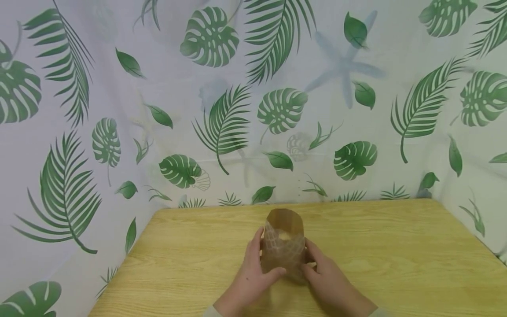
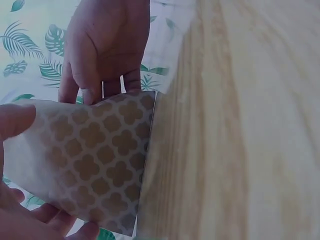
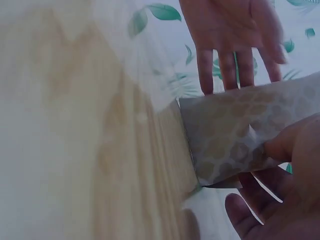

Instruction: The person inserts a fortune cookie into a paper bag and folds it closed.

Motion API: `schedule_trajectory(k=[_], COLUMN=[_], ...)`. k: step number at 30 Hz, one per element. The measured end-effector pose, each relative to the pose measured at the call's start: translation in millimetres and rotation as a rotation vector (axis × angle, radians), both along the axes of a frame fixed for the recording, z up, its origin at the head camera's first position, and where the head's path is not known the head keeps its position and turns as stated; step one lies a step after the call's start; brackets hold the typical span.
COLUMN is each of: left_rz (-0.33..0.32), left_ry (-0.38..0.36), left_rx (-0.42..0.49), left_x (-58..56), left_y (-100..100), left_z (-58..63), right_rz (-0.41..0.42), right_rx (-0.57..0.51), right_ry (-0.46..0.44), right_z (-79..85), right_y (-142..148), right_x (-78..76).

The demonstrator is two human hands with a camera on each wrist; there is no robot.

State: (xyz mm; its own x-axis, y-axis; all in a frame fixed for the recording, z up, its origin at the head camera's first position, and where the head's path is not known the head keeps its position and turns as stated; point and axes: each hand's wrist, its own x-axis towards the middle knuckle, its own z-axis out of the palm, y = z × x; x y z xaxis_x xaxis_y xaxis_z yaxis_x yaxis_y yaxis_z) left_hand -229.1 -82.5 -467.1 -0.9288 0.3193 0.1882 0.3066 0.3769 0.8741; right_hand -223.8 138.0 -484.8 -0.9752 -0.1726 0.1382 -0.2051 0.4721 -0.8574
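A brown paper bag (image 1: 283,255) with a white lattice pattern stands in front of me, its rounded mouth gaping at the top. A pale patch shows inside it. My left hand (image 1: 257,270) holds its left side, thumb across the near face and fingers along the side. On the opposite side my right hand (image 1: 326,273) grips it, thumb near the lower front corner. The right wrist view shows the right thumb pressing the patterned face (image 3: 225,135), with fingers under the other side. In the left wrist view, quatrefoil shapes cover the bag (image 2: 100,155), and its straight edge lies close to the wood.
The bag is near the middle front of a light wooden table (image 1: 190,251). White cloth walls (image 1: 253,176) printed with green leaves rise behind the table and along both sides.
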Motion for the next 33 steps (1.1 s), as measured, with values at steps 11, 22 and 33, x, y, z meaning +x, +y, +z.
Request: schedule_trajectory(k=[11,22,33], left_rz=[0.095,0.0,-0.019], left_ry=[-0.026,-0.106,-0.096], left_rx=[0.074,0.029,0.098], left_x=[-6.4,-3.2,-0.6], left_y=[-1.9,-3.3,-3.9], left_z=[3.8,4.9,6.9], right_rz=[0.024,0.181,0.159], right_rx=[-0.002,0.001,-0.036], right_ry=[0.099,0.098,0.093], right_z=[3.5,-3.4,1.2], right_y=[9.3,15.0,15.3], right_x=[-2.2,-5.4,-2.5])
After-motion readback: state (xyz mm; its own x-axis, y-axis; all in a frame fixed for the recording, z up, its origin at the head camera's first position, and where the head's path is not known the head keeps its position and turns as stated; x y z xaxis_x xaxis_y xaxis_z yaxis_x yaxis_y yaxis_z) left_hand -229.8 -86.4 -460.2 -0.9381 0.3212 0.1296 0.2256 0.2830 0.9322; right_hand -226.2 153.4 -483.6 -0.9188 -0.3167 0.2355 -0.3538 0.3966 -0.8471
